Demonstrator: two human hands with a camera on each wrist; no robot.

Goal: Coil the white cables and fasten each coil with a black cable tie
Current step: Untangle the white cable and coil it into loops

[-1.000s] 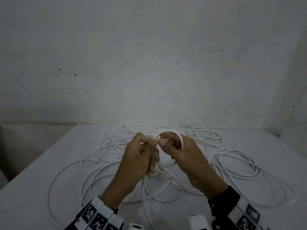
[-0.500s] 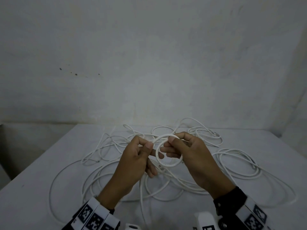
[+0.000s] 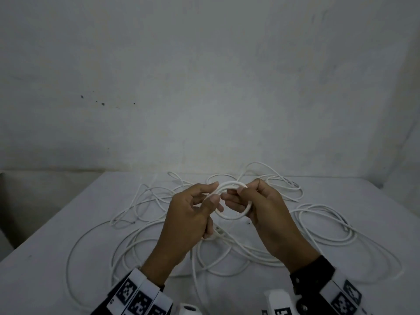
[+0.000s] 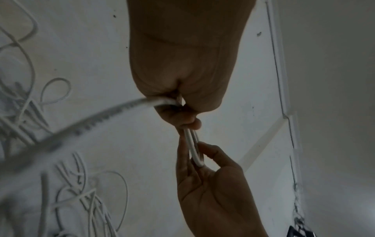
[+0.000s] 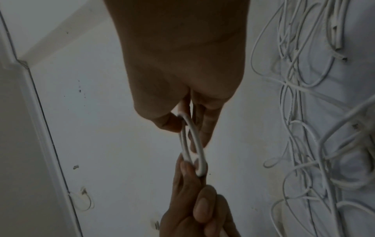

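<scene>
A small ring of white cable [image 3: 233, 216], about two turns, is held up above the table between both hands. My left hand [image 3: 214, 192] pinches the ring's left side between thumb and forefinger. My right hand [image 3: 236, 193] pinches the top right, with its other fingers passing through the ring. The left wrist view shows the ring [image 4: 192, 144] edge-on between my left hand [image 4: 189, 124] and my right hand [image 4: 199, 158]. From the left palm a cable tail [image 4: 105, 117] runs off to the tangle. The right wrist view shows the ring [image 5: 198, 144] too. I see no black cable tie.
Loose white cables [image 3: 325, 206] lie tangled across the white table [image 3: 68, 223] under and around my hands, more of them to the right [image 5: 300, 112]. A plain wall stands just behind the table. The table's left edge drops off at the near left.
The left hand has moved its pinch up onto the ring's left side, and the right thumb has moved to the top right. The ring now looks wider and flatter.
</scene>
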